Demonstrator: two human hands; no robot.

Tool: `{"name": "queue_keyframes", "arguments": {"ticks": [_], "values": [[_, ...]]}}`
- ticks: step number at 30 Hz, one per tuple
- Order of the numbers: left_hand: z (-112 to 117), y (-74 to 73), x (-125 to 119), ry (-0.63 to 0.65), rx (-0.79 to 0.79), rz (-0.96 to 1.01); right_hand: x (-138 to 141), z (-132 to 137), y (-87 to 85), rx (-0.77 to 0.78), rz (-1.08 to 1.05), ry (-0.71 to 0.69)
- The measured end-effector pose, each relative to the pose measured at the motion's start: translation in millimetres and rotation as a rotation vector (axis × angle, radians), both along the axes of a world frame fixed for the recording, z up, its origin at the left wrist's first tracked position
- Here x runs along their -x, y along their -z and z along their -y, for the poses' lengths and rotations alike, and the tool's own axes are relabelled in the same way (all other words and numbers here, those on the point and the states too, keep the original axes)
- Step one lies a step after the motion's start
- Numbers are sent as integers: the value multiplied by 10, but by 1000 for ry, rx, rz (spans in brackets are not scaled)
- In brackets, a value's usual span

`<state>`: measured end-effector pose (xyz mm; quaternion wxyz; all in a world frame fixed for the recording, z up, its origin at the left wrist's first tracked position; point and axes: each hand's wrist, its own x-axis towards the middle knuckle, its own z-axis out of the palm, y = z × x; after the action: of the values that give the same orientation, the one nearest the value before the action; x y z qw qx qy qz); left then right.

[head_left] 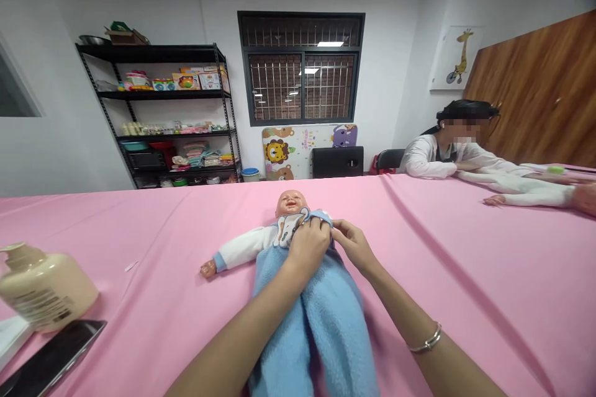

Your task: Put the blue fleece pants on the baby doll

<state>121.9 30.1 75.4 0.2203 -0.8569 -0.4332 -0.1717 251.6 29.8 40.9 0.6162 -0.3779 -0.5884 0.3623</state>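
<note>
A baby doll (291, 203) lies on its back on the pink table cover (153, 229), head away from me. It wears blue fleece overalls (321, 316) over a white top, with a printed bib at the chest. My left hand (310, 242) rests closed on the doll's chest, gripping the overalls near the shoulder strap. My right hand (351, 243) pinches the same strap edge from the right, fingers pressed together. The doll's one visible arm (233, 253) sticks out to the left.
A beige pump bottle (44, 288) and a black phone (56, 356) lie at the near left. At the far right another person (447, 152) sits with a second doll (526, 189). A black shelf rack (162, 118) with toys stands by the back wall.
</note>
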Motion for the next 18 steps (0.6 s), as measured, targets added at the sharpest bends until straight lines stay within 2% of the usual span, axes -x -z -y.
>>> {"name": "queue_keyframes", "arguments": {"ticks": [3, 7, 10, 13, 18], "values": [[65, -57, -52, -39, -21, -51, 6, 16, -12, 44, -18, -66], [98, -96, -73, -68, 106, -66, 12, 13, 9, 185, -219, -150], [119, -127, -84, -95, 197, -48, -17, -54, 33, 220, -243, -157], [159, -178, -101, -90, 260, -23, -84, -219, 19, 256, -188, -136], [251, -320, -73, -63, 244, 12, -139, -675, -70, 318, -84, -110]]}}
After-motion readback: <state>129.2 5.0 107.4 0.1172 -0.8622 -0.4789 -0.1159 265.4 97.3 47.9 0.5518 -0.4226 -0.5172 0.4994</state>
